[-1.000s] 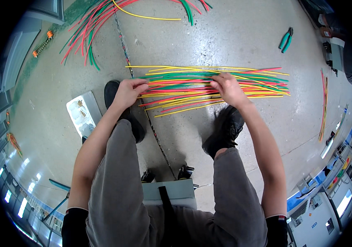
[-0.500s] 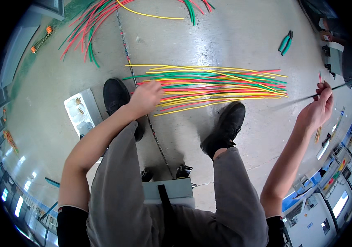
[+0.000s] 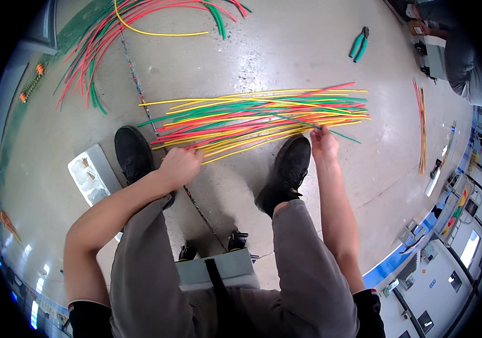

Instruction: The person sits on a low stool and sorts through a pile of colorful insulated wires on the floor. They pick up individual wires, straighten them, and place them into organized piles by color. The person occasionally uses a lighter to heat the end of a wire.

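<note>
Long thin red, yellow and green wires [image 3: 241, 121] lie side by side in a loose bundle on the floor in front of my feet. My left hand [image 3: 182, 165] is closed at the bundle's near left end, its fingertips on red and yellow wires; exactly how many it grips is hidden. At the near right, my right hand [image 3: 324, 143] pinches a dark green wire [image 3: 347, 137], which slants across the top of the bundle and sticks out past the fingers.
Green-handled pliers [image 3: 359, 45] lie beyond the bundle. More curved wires [image 3: 106, 50] spread at the far left. A small group of wires [image 3: 422, 129] lies at the right. My shoes [image 3: 286, 174] flank the near side, and a white tray [image 3: 94, 172] with small parts is at left.
My right hand has come in from the far right, beside the separate wires, to the bundle's near right end. My left hand has moved nearer along the bundle's left end. The view has shifted.
</note>
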`<state>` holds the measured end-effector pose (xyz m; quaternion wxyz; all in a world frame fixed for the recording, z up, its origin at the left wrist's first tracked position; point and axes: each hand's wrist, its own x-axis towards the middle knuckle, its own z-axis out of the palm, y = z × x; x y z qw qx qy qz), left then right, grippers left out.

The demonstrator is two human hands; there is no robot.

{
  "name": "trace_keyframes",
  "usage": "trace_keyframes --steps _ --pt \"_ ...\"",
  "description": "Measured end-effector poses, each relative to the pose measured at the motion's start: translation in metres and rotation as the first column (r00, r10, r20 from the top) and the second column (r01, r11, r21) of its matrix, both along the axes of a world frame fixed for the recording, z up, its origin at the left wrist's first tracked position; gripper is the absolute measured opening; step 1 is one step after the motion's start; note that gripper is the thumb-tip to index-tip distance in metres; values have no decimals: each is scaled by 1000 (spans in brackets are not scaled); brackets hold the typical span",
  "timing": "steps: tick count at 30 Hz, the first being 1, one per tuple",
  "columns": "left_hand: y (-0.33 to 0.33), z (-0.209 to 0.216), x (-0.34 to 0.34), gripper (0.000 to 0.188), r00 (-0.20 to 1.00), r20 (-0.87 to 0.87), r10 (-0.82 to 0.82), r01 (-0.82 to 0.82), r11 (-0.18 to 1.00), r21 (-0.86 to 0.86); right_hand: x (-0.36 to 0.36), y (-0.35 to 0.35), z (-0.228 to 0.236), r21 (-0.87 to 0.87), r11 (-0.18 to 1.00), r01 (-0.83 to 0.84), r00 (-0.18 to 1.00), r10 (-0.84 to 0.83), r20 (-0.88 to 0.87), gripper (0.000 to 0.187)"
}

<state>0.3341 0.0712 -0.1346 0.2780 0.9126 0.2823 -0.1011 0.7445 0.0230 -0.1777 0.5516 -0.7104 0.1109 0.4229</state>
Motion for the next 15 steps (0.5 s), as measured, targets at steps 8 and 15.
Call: trace_keyframes --steps 8,15 --pt "44 152 -27 12 870 280 405 -266 865 -426 -43 29 51 -194 860 -471 858 498 126 31" --pt "83 228 -42 11 782 342 522 -389 836 -388 -103 20 166 -522 72 -850 -263 799 540 44"
